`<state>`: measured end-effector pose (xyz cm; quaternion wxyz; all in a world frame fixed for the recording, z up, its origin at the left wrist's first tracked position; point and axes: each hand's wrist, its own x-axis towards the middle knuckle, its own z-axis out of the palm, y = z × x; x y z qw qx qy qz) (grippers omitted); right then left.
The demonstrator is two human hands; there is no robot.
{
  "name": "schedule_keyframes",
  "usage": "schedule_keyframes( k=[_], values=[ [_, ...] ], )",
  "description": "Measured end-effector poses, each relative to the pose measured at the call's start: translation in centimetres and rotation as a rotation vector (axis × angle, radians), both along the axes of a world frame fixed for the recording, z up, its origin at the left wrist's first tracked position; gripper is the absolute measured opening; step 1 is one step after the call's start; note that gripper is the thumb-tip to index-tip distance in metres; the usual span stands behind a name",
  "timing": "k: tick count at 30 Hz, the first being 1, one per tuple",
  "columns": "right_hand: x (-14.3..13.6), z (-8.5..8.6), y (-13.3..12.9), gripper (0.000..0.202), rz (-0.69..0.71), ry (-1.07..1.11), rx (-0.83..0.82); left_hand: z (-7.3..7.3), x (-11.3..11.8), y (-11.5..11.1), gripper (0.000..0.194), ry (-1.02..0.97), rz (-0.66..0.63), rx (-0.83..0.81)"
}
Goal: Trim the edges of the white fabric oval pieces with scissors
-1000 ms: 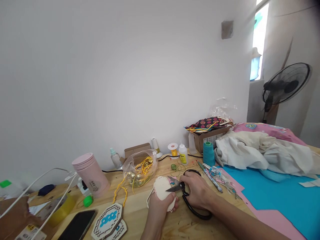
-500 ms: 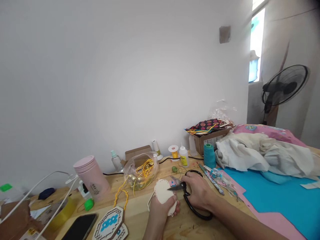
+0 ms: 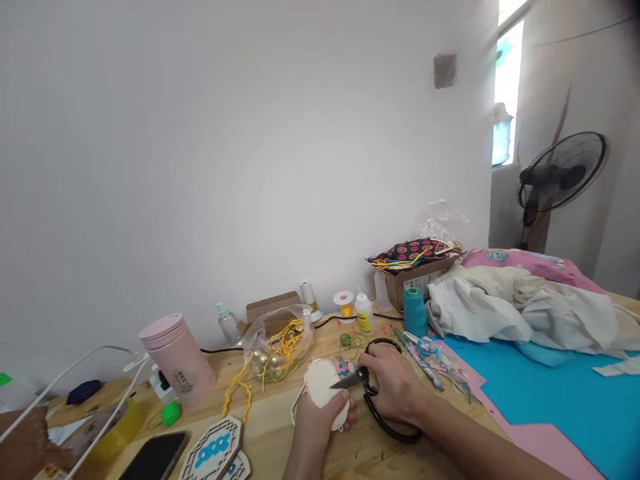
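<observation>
My left hand (image 3: 323, 420) is closed on a cream scalloped plaque (image 3: 319, 381), thumb on its face and fingertips at its right edge. Behind the plaque, the rim of another pale piece shows at the left. My right hand (image 3: 393, 383) grips black-handled scissors (image 3: 393, 427) around the pivot area, with the blades pointing left. The blade tip lies over the face of the plaque, near my left thumb; whether it touches cannot be made out. Small pink and blue scraps (image 3: 343, 368) lie just behind the blades.
Behind are a bag of gold bells (image 3: 270, 360), a glue bottle (image 3: 365, 313) and a teal thread cone (image 3: 415, 313). At left stand a pink canister (image 3: 179, 360), phone (image 3: 155, 457) and octagonal plaques (image 3: 213, 450). Blue sheet (image 3: 545, 393) and white cloth (image 3: 480, 307) lie right. Another person's hand (image 3: 30, 433) shows far left.
The whole view has shifted slightly, so most things sit a little further left. Both hands keep their holds on the plaque and the scissors. The other person's hand at far left has moved a little.
</observation>
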<state>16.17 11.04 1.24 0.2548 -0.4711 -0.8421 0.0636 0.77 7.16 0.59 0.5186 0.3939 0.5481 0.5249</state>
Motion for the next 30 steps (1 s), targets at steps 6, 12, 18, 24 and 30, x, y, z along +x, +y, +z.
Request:
schedule_keyframes(
  k=[6, 12, 18, 24, 30],
  values=[
    [0.11, -0.21, 0.12, 0.02, -0.014, 0.013, 0.026, -0.75, -0.03, 0.04, 0.024, 0.005, -0.027, -0.01],
    [0.05, 0.29, -0.09, 0.02, -0.059, 0.009, -0.031, -0.93, 0.15, -0.02, 0.022, 0.023, -0.085, -0.002],
    [0.07, 0.63, -0.28, 0.021, -0.008, 0.036, -0.061, -1.0, 0.15, -0.05, 0.022, 0.036, -0.114, -0.002],
    [-0.07, 0.19, -0.38, 0.02, 0.004, 0.058, -0.025, -0.81, 0.17, -0.15, 0.024, 0.043, -0.137, -0.002],
    [0.0, 0.31, -0.1, 0.023, -0.008, 0.029, -0.035, -0.5, 0.23, -0.25, 0.025, 0.053, -0.134, -0.017]
  ],
)
